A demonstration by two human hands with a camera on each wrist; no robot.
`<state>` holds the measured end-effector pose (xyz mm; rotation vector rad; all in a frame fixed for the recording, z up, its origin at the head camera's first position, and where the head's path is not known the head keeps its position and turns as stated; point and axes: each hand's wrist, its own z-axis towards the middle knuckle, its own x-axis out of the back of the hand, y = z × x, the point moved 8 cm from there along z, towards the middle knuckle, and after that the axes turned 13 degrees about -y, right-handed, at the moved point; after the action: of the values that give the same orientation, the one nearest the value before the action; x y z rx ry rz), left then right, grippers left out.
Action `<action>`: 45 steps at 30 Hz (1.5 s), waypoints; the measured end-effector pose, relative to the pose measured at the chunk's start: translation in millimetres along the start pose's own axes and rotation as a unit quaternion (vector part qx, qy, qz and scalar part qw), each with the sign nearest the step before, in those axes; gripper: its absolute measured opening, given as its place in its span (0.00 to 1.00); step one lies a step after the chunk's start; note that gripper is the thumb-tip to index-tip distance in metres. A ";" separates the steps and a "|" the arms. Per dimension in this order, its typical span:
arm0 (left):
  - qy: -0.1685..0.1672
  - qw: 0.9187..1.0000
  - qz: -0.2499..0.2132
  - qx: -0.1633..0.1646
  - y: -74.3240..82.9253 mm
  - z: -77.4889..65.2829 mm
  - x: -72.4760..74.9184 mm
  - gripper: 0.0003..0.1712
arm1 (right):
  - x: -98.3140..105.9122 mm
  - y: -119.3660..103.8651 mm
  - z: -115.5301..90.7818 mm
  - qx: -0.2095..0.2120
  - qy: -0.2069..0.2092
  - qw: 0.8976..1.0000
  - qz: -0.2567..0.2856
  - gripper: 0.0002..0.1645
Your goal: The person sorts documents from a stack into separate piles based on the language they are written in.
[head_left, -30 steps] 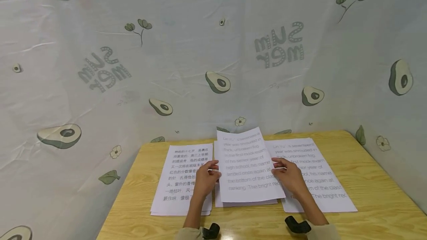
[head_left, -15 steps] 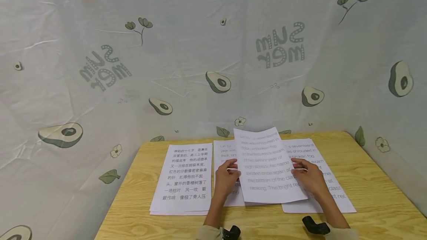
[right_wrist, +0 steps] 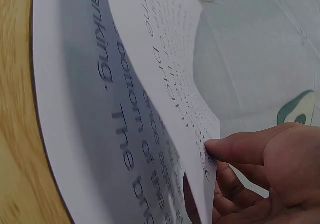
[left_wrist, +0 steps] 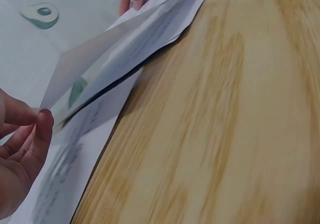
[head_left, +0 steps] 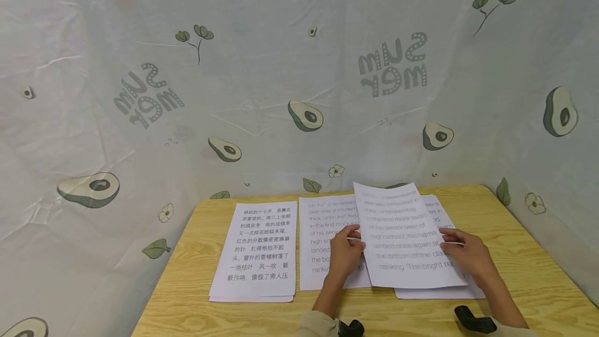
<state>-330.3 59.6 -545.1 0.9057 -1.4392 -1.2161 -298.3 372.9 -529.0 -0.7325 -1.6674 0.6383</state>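
Note:
A sheet of paper [head_left: 402, 238] printed with English text is held up between both hands, slightly bowed. My left hand [head_left: 346, 254] pinches its left edge between thumb and fingers; the left wrist view shows the fingertips [left_wrist: 44, 116] right at the sheet's side. On the opposite edge, my right hand [head_left: 470, 256] pinches it, thumb on the printed face in the right wrist view. Beneath and to the right lies the right-hand paper stack [head_left: 437, 293], mostly covered by the raised sheet. Left of it, the middle English-text paper [head_left: 323, 243] lies flat, partly hidden by my left hand.
A stack of papers with Chinese text [head_left: 262, 254] lies at the left of the wooden table [head_left: 187, 285]. A white curtain [head_left: 262, 66] with avocado prints hangs behind the table and along its sides. Black wrist mounts [head_left: 472, 320] sit at both sleeves.
Both hands have carried the held sheet rightward from over the middle paper to over the right-hand stack. The middle paper's text has come into view.

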 end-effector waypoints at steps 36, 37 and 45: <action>-0.027 1.000 0.010 0.004 4.6 11.7 -55.1 0.24 | 30.1 52.3 -2.6 -0.028 -0.030 0.999 -0.018 0.36; -0.027 1.000 0.009 0.004 5.0 11.7 -54.7 0.24 | 30.2 51.6 -2.4 -0.027 -0.026 0.999 -0.019 0.35; -0.032 0.999 0.006 0.015 6.2 10.8 -52.3 0.22 | 38.0 45.0 -4.5 -0.034 0.006 0.997 -0.066 0.34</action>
<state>-329.2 113.0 -550.5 0.8844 -1.5149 -1.2270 -293.8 431.2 -537.1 -0.6665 -1.7182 0.4841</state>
